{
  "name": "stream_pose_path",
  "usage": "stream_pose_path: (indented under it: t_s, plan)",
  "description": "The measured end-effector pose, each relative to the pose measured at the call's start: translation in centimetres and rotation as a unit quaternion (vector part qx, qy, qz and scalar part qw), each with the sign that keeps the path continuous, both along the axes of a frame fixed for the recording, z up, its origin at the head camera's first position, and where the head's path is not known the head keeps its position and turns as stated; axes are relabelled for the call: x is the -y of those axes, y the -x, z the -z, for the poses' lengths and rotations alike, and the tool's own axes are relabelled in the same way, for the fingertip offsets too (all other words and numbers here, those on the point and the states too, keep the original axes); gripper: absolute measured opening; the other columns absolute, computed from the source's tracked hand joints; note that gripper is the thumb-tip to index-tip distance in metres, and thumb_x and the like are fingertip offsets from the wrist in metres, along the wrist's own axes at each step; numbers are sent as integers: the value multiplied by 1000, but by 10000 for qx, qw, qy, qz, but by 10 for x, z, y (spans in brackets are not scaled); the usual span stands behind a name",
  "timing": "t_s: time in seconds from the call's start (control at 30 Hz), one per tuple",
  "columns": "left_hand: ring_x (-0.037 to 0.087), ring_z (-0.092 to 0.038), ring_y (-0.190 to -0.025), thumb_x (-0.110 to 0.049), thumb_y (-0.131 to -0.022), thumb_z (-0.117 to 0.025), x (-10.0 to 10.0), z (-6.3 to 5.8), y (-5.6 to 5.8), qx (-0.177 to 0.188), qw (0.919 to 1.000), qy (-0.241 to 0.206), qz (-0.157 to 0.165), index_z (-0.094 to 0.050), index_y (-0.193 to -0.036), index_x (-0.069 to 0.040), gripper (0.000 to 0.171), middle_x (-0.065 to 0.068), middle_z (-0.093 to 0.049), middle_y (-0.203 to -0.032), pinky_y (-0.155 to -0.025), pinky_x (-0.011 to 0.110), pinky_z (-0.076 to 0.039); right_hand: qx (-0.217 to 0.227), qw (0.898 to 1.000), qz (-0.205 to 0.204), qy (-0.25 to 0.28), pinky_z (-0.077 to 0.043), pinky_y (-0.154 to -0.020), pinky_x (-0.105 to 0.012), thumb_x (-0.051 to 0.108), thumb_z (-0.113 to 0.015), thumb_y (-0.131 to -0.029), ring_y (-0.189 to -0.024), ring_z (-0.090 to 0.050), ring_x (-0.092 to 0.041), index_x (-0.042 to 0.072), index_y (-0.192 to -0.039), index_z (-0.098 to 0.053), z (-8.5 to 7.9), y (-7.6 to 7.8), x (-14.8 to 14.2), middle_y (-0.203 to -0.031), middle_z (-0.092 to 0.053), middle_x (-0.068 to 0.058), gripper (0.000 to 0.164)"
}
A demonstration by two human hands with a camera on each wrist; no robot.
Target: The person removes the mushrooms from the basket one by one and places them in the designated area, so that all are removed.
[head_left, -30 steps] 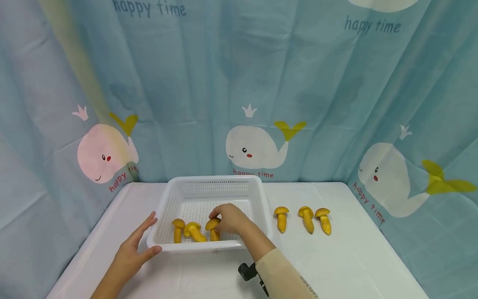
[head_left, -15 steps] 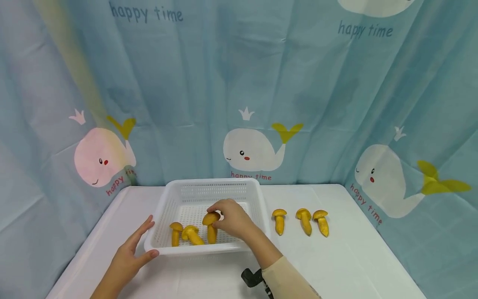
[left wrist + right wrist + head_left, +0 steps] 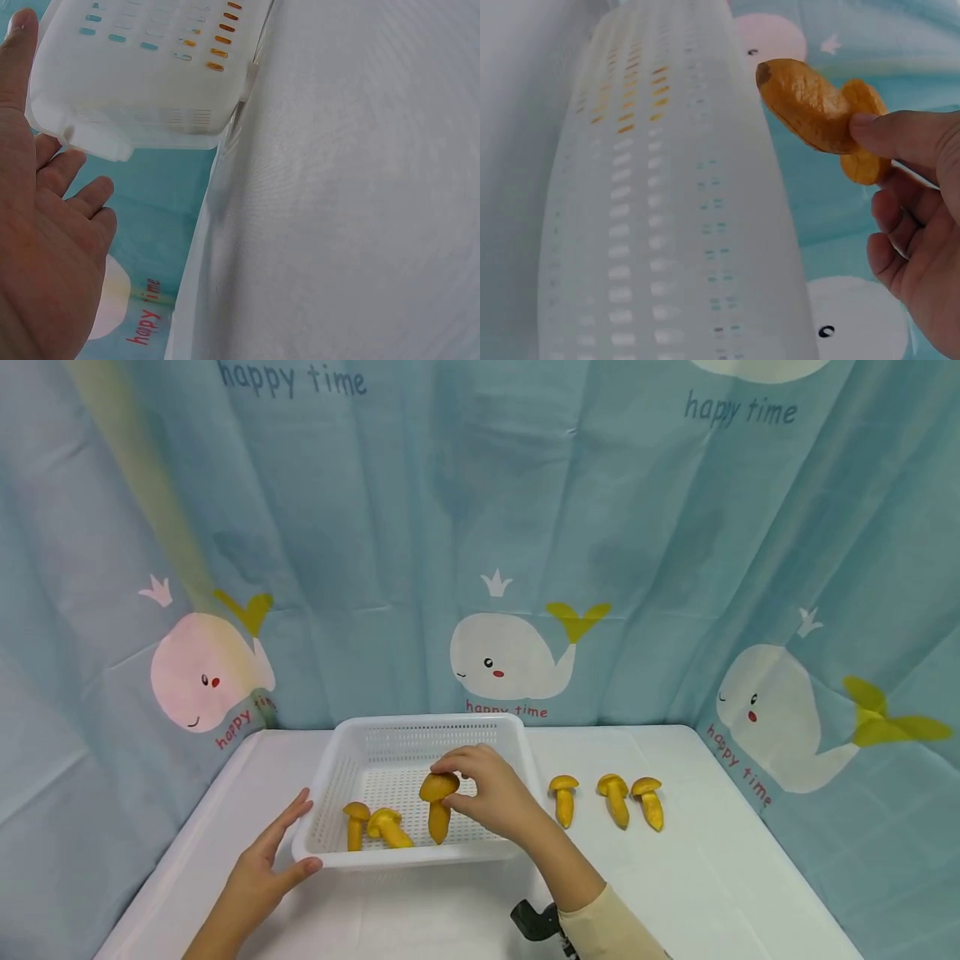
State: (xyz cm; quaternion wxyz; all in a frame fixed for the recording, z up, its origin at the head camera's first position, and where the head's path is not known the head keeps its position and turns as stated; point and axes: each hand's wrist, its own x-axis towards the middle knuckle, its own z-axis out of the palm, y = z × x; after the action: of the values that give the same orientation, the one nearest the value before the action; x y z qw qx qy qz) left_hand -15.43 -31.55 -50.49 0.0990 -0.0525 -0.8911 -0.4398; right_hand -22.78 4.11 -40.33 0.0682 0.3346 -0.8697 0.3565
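A yellow mushroom is pinched by my right hand, held upright over the right half of a white perforated basket. In the right wrist view, thumb and fingers grip this mushroom where stem meets cap, and it is above the basket's rim. My left hand has its fingers spread at the basket's left front corner, thumb along the front rim; in the left wrist view that hand lies beside the basket wall. Inside the basket, an upright mushroom and a tilted mushroom stand at the front left.
Right of the basket, three more mushrooms lie in a row on the white table: one mushroom near the basket, then a second mushroom and a third mushroom close together. A blue whale-print curtain hangs behind.
My right hand has lifted its mushroom from the basket floor and moved it up and slightly right. The left hand stays at the basket corner.
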Motion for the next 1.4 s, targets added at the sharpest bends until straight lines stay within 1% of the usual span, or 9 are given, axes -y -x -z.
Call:
stream_pose_path:
  t_s: [0.1,0.2,0.27,0.6,0.7,0.83,0.9,1.07,1.4]
  plan:
    - [4,-13,-156,-30,-88,-82,-2,-2,1,62,10000,29,-39,-37,-159,-29,84,-5,-25,-169,-105,81,-30,-90,9999,73,108,-54,-95,-29,16,-82,-88,-115,-54,-8,25,-122,-73,-2,-3,-15,-123,-66,17,36]
    - [37,-19,-156,-33,-88,-82,-3,-5,2,238,9996,53,-103,-37,-159,-31,85,-6,-23,-170,-104,82,-28,-127,9995,124,247,-55,-94,-28,15,-83,-87,-115,-53,-5,27,-122,-72,-3,-7,-31,-123,-65,20,38]
    - [44,-20,-154,-33,-87,-82,-4,-6,2,311,9994,71,-136,-37,-159,-31,85,-5,-23,-170,-104,83,-27,-117,9992,110,356,-56,-93,-29,14,-83,-87,-116,-53,-6,27,-122,-72,-4,-11,-41,-125,-64,20,39]
    - [43,-20,-154,-34,-87,-82,-2,-4,0,287,9994,115,-162,-37,-159,-29,86,-3,-23,-170,-104,83,-28,-17,9979,262,587,-55,-91,-27,14,-84,-86,-115,-53,-8,32,-124,-71,0,-25,-92,-128,-64,19,44]
    - [17,-16,-157,-32,-88,-82,-1,-3,-1,196,9997,72,-158,-37,-159,-28,85,-3,-24,-170,-105,82,-29,-11,9971,255,717,-55,-90,-25,13,-84,-85,-114,-54,-9,32,-123,-71,5,-27,-105,-128,-65,17,44]
    - [-20,-10,-142,-28,-88,-82,0,-1,-1,79,9999,-33,-80,-38,-159,-27,83,-4,-25,-169,-106,81,-29,26,9968,262,755,-53,-90,-24,17,-83,-87,-112,-55,-10,33,-124,-70,13,-30,-122,-128,-65,16,42]
    - [-12,-11,-148,-29,-88,-82,0,-1,-1,91,9999,-14,-62,-38,-159,-27,83,-4,-25,-169,-106,81,-29,65,9967,295,748,-51,-88,-25,21,-83,-88,-110,-56,-11,34,-125,-70,19,-32,-131,-128,-65,17,42]
    - [40,-19,-155,-34,-88,-82,-3,-3,2,339,9992,115,-149,-37,-160,-30,85,-3,-23,-170,-104,83,-28,35,9961,511,719,-49,-83,-25,25,-83,-87,-105,-58,-12,33,-125,-70,33,-36,-153,-128,-66,15,41]
    - [46,-21,-153,-33,-88,-82,-3,-2,2,362,9990,155,-201,-36,-160,-27,86,-1,-23,-170,-103,84,-27,327,9955,615,638,-50,-79,-25,25,-82,-88,-98,-59,-17,25,-127,-71,65,-31,-181,-129,-67,12,41]
